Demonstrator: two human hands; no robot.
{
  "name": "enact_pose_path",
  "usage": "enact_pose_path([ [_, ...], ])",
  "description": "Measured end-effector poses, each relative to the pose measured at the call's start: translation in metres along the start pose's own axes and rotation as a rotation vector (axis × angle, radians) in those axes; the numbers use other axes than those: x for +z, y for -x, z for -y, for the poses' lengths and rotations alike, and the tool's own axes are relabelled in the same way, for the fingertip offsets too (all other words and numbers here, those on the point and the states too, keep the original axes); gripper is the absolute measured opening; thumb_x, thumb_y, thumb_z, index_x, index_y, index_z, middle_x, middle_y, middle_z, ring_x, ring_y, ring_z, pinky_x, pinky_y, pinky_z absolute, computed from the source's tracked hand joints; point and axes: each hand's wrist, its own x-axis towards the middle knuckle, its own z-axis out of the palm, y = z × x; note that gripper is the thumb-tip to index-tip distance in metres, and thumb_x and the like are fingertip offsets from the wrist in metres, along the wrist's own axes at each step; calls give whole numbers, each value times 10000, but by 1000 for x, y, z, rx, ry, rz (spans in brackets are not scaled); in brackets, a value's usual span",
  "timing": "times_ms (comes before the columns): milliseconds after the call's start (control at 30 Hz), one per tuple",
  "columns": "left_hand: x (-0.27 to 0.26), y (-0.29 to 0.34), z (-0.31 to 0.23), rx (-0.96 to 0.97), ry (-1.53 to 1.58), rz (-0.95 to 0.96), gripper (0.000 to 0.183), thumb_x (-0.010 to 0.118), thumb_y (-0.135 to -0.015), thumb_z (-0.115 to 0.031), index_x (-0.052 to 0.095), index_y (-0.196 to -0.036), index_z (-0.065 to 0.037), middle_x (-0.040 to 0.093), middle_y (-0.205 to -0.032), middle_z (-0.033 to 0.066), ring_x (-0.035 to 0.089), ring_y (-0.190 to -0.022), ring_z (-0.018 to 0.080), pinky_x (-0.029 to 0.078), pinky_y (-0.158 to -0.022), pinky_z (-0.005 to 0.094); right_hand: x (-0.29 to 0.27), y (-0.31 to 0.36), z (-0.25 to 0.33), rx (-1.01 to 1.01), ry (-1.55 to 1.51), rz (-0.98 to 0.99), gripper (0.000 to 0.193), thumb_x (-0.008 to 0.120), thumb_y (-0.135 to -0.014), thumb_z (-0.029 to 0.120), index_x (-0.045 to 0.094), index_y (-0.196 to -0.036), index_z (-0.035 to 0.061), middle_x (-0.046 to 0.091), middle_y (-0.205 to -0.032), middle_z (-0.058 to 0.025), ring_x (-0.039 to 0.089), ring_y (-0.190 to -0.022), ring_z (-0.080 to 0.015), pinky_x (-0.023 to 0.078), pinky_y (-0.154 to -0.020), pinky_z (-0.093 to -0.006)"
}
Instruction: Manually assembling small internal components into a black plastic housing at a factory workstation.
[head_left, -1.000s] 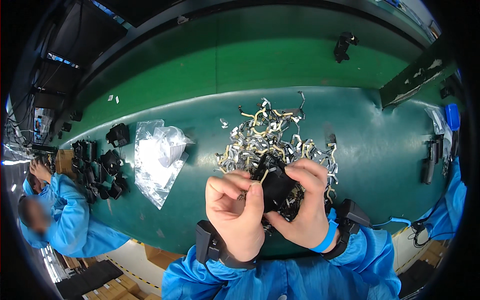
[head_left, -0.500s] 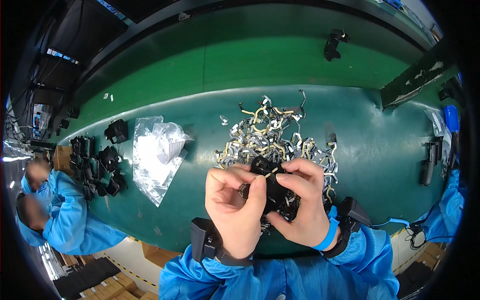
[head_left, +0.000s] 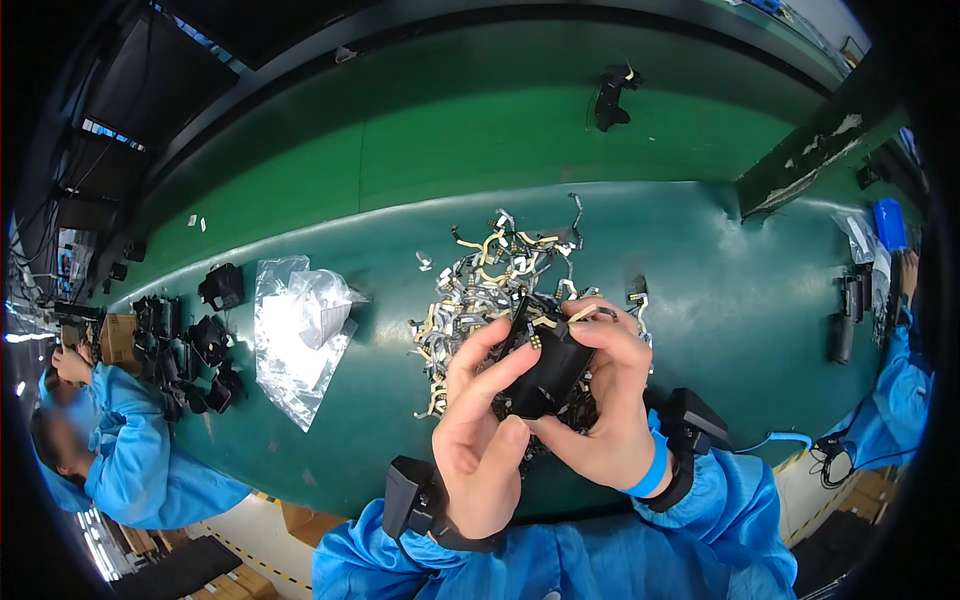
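Both hands hold a black plastic housing (head_left: 550, 380) above a heap of small flex cables (head_left: 480, 280). My left hand (head_left: 475, 430) has its fingers against the left side, with the thumb at the lower edge. Around the right side curls my right hand (head_left: 612, 415), its thumb also at the bottom. From the top of the housing comes a cream and grey flex cable (head_left: 592, 314), which lies across my right fingers. A small connector with gold contacts (head_left: 536, 342) shows at my left fingertips.
Left of the heap lies a clear plastic bag (head_left: 300, 330); farther left are several black housings (head_left: 208, 342). Another black part (head_left: 612, 98) sits at the back. A dark post (head_left: 800, 160) rises at right, near black parts (head_left: 845, 320). Blue-sleeved people work at both sides.
The housing has turned in my hands, so its smooth black face now shows. My left fingers have shifted from a pinch at the cable to the housing's side. The view has shifted slightly.
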Motion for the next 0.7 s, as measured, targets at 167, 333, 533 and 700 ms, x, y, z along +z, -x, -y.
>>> enact_pose_path([
  [167,-2,0,5,28,-4,40,458,586,-884,-230,597,-1280,0,359,-1473,192,335,-1379,309,239,-1140,442,-7,-5,1,-22,130,53,788,752,-630,-73,385,-1308,92,347,-1330,-212,395,-1245,-358,427,-944,-421],
  [333,-8,1,5,22,-70,75,418,597,-870,-167,597,-1257,-9,355,-1471,189,340,-1377,307,248,-1139,443,-11,-9,5,-34,232,117,767,768,-620,-60,402,-1275,98,327,-1329,-213,422,-1211,-357,396,-993,-451],
  [533,-4,-3,7,0,-3,92,496,673,-769,34,482,-1217,-55,311,-1454,169,391,-1329,278,330,-1094,417,-8,-7,9,-103,231,129,706,748,-623,-95,549,-1251,161,370,-1287,-173,449,-1136,-349,498,-838,-376],
  [700,-1,1,7,24,-73,66,656,701,-705,144,361,-1217,-85,298,-1407,148,446,-1270,260,425,-1020,376,-9,-7,19,-95,204,181,679,765,-645,-52,548,-1259,140,372,-1286,-167,462,-1132,-333,499,-844,-371],
])
